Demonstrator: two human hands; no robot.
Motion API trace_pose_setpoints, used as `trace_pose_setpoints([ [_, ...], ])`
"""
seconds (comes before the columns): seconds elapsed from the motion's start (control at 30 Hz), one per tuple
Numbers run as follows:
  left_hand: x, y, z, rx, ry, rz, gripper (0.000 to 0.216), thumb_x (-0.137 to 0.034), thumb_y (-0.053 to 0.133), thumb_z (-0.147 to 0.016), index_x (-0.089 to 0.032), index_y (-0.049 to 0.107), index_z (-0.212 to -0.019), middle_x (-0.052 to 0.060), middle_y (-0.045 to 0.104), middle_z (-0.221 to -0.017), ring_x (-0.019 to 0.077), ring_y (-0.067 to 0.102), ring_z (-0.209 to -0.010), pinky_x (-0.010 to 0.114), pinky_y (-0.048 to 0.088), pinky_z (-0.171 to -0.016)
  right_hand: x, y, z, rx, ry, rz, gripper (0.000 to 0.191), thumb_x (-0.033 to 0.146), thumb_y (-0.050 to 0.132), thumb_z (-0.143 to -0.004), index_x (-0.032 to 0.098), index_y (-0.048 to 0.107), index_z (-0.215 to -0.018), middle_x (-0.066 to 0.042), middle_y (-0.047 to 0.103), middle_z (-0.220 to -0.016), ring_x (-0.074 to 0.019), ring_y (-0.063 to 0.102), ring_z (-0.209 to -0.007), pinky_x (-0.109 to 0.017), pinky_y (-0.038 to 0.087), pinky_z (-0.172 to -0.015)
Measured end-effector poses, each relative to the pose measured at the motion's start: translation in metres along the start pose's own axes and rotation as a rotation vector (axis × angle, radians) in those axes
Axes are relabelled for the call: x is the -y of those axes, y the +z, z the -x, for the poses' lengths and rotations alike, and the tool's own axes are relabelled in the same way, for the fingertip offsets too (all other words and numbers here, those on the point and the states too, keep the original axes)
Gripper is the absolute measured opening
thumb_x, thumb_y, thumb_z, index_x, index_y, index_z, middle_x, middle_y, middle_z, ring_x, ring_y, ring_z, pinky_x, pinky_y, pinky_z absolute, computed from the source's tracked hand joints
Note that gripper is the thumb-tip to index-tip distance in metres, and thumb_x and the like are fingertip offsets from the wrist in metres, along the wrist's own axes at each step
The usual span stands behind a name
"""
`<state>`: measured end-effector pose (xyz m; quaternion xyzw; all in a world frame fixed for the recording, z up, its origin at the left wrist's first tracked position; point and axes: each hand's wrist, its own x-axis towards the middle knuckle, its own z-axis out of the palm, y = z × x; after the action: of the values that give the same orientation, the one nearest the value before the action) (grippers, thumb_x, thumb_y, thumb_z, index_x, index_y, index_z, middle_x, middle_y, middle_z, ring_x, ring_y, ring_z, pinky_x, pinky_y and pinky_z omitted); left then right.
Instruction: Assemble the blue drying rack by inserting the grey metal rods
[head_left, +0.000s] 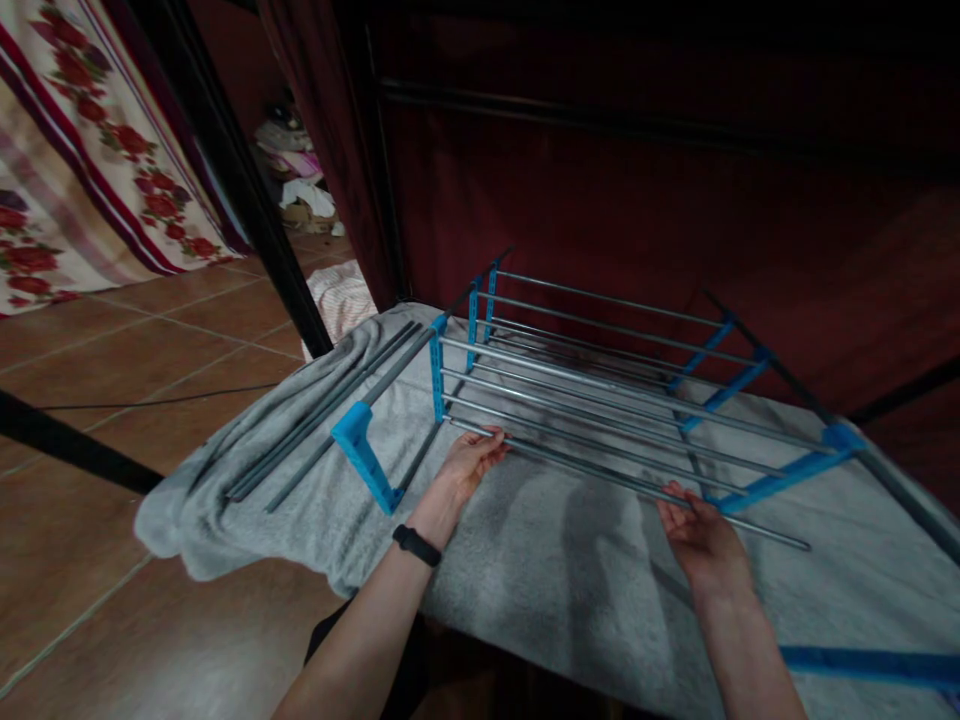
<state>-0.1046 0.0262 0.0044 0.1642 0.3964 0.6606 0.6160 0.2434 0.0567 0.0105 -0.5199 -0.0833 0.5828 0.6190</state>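
From my remote seat, my left hand [472, 462] and right hand [701, 530] both hold a slim grey metal rod [585, 466], just nearside of the blue-bracketed tubular metal rack [600, 383]; level, wide-spaced support should steady it.

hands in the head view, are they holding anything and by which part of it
A metal rod: the left hand holds it near its left end, the right hand a little short of its right end.
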Motion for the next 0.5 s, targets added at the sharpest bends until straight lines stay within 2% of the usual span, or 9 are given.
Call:
trace_pose_setpoints([
  [0.27,0.004,0.006,0.002,0.008,-0.037,-0.015,0.018,-0.006,0.084,-0.07,-0.012,0.072,-0.084,0.008,0.076,-0.083,0.0151,0.072,-0.072,0.021,0.057,-0.064,-0.014,0.013,0.021,0.092,0.04,-0.022,0.013,0.008,0.053,-0.085,0.018,0.06,-0.081,-0.003,0.071,-0.087,-0.0118,0.07,-0.081,-0.026,0.062,-0.077],
  [0.5,0.013,0.009,0.002,0.013,-0.09,-0.02,0.019,-0.004,0.082,-0.071,-0.01,0.072,-0.085,0.01,0.077,-0.086,0.0161,0.073,-0.074,0.021,0.058,-0.065,-0.032,0.015,0.029,0.202,0.08,-0.007,0.007,0.013,0.062,-0.082,0.02,0.064,-0.081,-0.002,0.073,-0.088,-0.0126,0.07,-0.083,-0.03,0.06,-0.086],
])
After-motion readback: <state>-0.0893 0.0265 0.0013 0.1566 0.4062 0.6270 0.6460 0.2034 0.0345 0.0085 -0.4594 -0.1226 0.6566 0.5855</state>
